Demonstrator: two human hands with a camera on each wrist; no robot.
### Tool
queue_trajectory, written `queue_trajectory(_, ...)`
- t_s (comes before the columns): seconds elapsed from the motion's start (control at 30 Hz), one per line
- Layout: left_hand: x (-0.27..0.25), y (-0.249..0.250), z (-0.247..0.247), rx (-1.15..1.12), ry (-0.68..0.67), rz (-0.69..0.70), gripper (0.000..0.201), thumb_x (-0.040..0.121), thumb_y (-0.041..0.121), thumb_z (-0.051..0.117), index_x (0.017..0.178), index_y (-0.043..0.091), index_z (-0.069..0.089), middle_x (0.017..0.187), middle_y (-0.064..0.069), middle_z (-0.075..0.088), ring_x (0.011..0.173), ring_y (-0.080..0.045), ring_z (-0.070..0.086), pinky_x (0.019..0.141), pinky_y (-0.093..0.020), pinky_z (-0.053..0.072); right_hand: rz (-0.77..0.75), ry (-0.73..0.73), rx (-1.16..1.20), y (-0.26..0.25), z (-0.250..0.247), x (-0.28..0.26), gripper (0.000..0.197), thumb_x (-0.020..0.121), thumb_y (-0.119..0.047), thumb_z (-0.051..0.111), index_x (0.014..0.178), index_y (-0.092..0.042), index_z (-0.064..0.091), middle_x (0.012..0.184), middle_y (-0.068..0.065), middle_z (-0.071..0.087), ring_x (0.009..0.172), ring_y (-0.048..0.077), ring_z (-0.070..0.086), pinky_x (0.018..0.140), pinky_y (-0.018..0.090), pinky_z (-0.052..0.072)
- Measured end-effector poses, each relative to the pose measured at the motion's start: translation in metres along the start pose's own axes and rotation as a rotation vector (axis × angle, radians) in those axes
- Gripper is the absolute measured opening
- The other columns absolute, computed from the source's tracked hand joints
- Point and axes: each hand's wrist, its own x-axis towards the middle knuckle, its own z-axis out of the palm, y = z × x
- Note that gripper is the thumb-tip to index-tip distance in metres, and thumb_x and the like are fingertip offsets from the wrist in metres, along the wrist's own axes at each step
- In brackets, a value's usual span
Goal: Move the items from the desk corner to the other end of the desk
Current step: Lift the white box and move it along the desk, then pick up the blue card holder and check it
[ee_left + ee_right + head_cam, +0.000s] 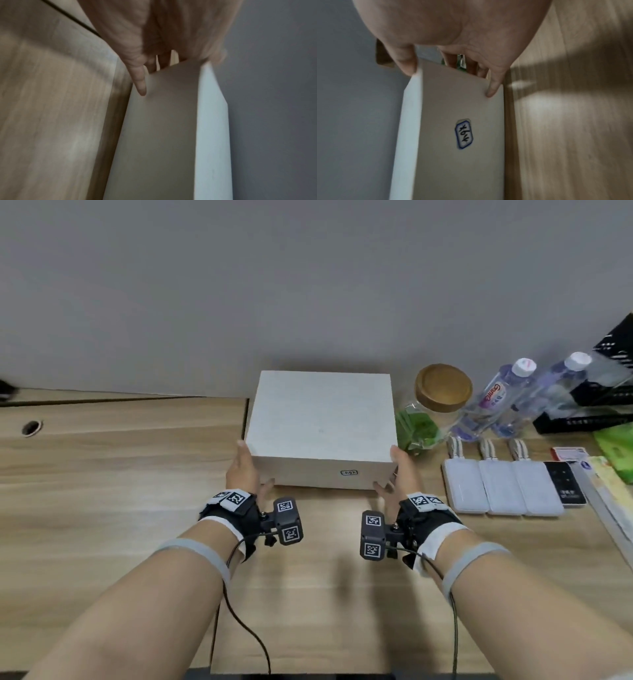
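A white rectangular box (322, 422) sits near the grey wall on the wooden desk (120, 474); a small blue-edged label marks its front face (464, 134). My left hand (247, 469) grips its near left corner, the thumb (141, 86) lying on the front face (163, 128) and the fingers along the left side. My right hand (398, 470) grips the near right corner the same way, thumb (494, 88) on the front. Whether the box is touching the desk or just off it I cannot tell.
Right of the box stand a glass jar with a wooden lid (442, 392) and two water bottles (493, 398). Three white power banks (503, 487), a black remote (563, 482), black boxes (599, 398) and green packets (616, 446) crowd the right. A cable hole (32, 428) lies far left.
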Motion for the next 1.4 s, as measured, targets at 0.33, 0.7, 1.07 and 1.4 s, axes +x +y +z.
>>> queue_trajectory(0.33, -0.012, -0.006, -0.053, 0.181, 0.032, -0.071, 0.043, 0.090, 0.039, 0.065, 0.128, 0.020, 0.059, 0.133, -0.003, 0.054, 0.102, -0.020, 0.056, 0.084, -0.035, 0.059, -0.028, 0.029, -0.258, 0.034, -0.004, -0.007, 0.079, 0.066, -0.081, 0.058, 0.108, -0.014, 0.064, 0.095, 0.004, 0.058, 0.088, 0.024, 0.057, 0.073, 0.034, 0.050)
queue_trajectory(0.7, -0.090, -0.041, -0.288, -0.156, 0.082, -0.068, 0.041, 0.096, 0.036, 0.056, 0.126, 0.008, 0.058, 0.137, -0.014, 0.057, 0.132, -0.029, 0.049, 0.101, -0.044, 0.048, 0.026, -0.267, -0.323, 0.157, 0.122, -0.147, 0.040, 0.096, -0.041, 0.052, 0.122, -0.012, 0.060, 0.123, 0.009, 0.062, 0.118, 0.025, 0.054, 0.092, 0.039, 0.043)
queue_trajectory(1.07, -0.189, -0.092, -0.590, -0.413, 0.376, 0.010, 0.031, 0.101, 0.031, 0.046, 0.119, 0.009, 0.058, 0.129, -0.012, 0.061, 0.121, -0.029, 0.059, 0.093, -0.039, 0.047, -0.043, -0.608, -0.729, 0.314, 0.287, -0.318, 0.035, 0.093, -0.037, 0.059, 0.116, -0.011, 0.066, 0.112, 0.007, 0.068, 0.111, 0.024, 0.058, 0.096, 0.043, 0.046)
queue_trajectory(1.4, -0.230, -0.144, -0.695, -0.577, 0.462, 0.004, 0.020, 0.097, 0.031, 0.057, 0.104, 0.012, 0.062, 0.113, -0.008, 0.066, 0.095, -0.022, 0.065, 0.080, -0.034, 0.051, -0.162, -0.782, -1.033, 0.397, 0.376, -0.405, 0.015, 0.089, -0.024, 0.064, 0.098, -0.012, 0.068, 0.078, 0.001, 0.065, 0.079, 0.018, 0.056, 0.072, 0.033, 0.043)
